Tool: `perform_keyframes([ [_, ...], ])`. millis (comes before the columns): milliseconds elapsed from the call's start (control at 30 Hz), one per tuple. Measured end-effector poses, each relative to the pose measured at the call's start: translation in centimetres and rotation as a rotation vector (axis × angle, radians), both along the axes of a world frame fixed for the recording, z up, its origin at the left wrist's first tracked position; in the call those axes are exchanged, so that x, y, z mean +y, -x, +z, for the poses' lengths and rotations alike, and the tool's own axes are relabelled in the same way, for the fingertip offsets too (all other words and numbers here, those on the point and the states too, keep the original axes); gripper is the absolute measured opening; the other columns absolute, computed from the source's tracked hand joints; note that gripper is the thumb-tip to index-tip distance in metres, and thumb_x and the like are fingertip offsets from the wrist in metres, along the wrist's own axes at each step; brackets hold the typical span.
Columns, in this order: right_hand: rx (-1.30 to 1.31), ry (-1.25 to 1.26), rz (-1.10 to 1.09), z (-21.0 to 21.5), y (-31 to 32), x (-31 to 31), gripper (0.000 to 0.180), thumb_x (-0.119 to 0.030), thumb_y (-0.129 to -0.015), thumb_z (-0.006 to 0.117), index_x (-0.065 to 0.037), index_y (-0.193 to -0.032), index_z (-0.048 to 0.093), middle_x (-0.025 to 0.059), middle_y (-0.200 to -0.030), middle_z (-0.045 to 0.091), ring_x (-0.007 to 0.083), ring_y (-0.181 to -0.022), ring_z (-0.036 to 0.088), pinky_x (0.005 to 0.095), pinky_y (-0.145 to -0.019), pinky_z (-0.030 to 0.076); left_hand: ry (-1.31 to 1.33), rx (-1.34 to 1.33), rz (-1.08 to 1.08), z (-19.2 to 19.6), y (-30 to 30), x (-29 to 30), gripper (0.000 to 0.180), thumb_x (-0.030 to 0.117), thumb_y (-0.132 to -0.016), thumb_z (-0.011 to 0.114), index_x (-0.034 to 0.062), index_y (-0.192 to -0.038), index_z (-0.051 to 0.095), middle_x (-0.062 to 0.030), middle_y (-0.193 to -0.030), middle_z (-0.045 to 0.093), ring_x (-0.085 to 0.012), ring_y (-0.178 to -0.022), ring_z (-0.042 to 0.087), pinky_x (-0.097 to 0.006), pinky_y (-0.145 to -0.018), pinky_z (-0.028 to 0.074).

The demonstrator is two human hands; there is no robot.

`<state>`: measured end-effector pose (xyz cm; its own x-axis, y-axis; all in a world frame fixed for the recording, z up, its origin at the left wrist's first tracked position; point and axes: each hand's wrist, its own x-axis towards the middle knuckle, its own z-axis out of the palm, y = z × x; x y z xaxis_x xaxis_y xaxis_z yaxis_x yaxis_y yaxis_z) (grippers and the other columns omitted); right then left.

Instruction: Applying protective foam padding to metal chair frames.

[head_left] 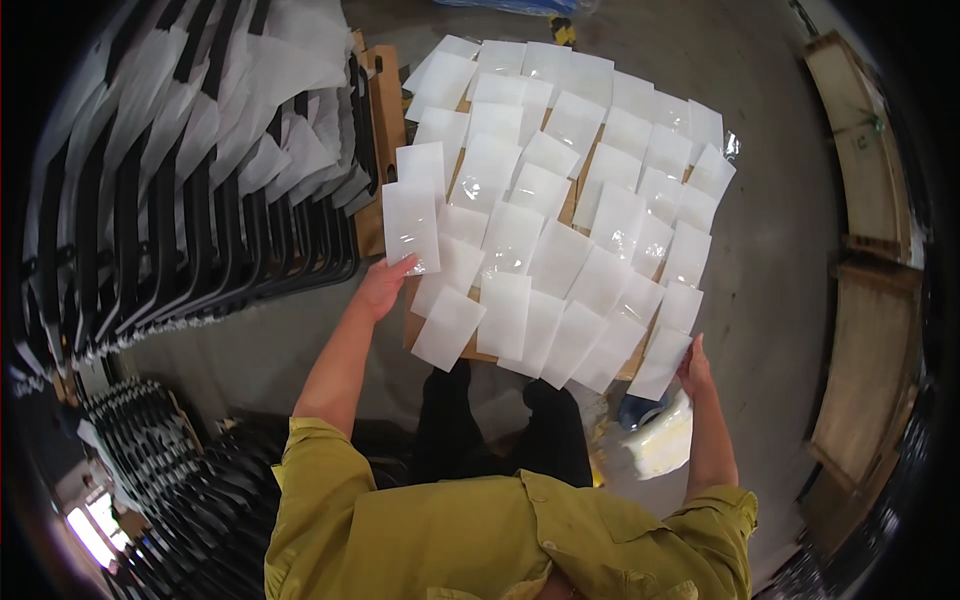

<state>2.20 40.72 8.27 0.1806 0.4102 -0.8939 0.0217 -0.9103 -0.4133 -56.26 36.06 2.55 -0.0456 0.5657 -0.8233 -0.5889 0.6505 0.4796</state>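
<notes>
A wide brown cardboard sheet lies in front of me, mostly hidden under many white rectangular pieces that look like thin foam. Shiny clear tape crosses several of these pieces. My left hand is closed at the sheet's left edge, its thumb over the lower end of a white piece. At the near right corner, my right hand grips the edge beside another white piece. Its fingers are partly hidden beneath. How thick the cardboard is, I cannot tell.
On the left stands a dense row of black curved frames draped with white wrapping. More black stacked parts sit at lower left. Wooden crates line the right side. A white and yellowish bundle lies by my feet.
</notes>
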Motion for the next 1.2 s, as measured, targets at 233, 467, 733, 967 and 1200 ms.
perform_keyframes([
  [233, -0.103, -0.034, -0.113, 2.2, 5.5, 0.6, 0.051, -0.054, -0.087, 0.03, -0.009, -0.088, 0.055, -0.0004, -0.074, 0.058, 0.0115, -0.065, 0.055, 0.0254, -0.058, 0.044, -0.051, -0.146, -0.05, -1.5, 4.4, 3.3, 0.038, 0.015, -0.078, 0.062, -0.0009, -0.11, 0.051, -0.0046, -0.109, 0.054, -0.0137, -0.104, 0.048, -0.027, -0.092, 0.033],
  [467, -0.149, 0.045, -0.103, 5.4, 11.1, 0.7, 0.05, -0.054, -0.087, 0.03, -0.011, -0.087, 0.055, -0.0008, -0.073, 0.057, 0.0114, -0.064, 0.054, 0.0259, -0.059, 0.043, -0.017, -0.144, 0.0, -2.0, 8.5, 5.5, 0.037, 0.013, -0.079, 0.061, -0.002, -0.11, 0.05, -0.0062, -0.11, 0.053, -0.0153, -0.104, 0.048, -0.028, -0.092, 0.035],
  [733, -0.3, -0.023, -0.235, 6.7, 14.5, 0.3, 0.053, -0.063, -0.081, 0.034, -0.014, -0.087, 0.056, -0.0043, -0.066, 0.051, 0.0087, -0.058, 0.049, 0.0257, -0.052, 0.04, 0.023, -0.198, -0.036, -4.8, 10.6, 5.4, 0.037, 0.011, -0.078, 0.061, -0.0018, -0.111, 0.049, -0.0053, -0.109, 0.053, -0.0152, -0.103, 0.048, -0.026, -0.088, 0.036],
  [967, -0.232, -0.636, 0.478, 22.9, 37.1, 7.3, 0.016, 0.0, -0.076, 0.05, -0.001, -0.09, 0.057, 0.0047, -0.09, 0.06, 0.0133, -0.086, 0.055, 0.0261, -0.078, 0.043, -0.237, 0.261, -0.093, 5.6, 14.4, 7.4, 0.028, 0.006, -0.079, 0.06, -0.0074, -0.103, 0.055, -0.0057, -0.099, 0.058, -0.0115, -0.087, 0.053, -0.024, -0.079, 0.042],
  [1200, 0.298, -1.533, 1.046, 42.7, 54.8, 0.7, 0.018, -0.013, -0.068, 0.043, -0.001, -0.08, 0.051, 0.0081, -0.076, 0.052, 0.0257, -0.073, 0.052, 0.0334, -0.065, 0.045, -0.368, 0.289, -0.312, 19.0, 17.4, 2.0, 0.023, 0.007, -0.077, 0.062, -0.0065, -0.096, 0.059, -0.0053, -0.092, 0.06, -0.0113, -0.082, 0.054, -0.025, -0.077, 0.042],
])
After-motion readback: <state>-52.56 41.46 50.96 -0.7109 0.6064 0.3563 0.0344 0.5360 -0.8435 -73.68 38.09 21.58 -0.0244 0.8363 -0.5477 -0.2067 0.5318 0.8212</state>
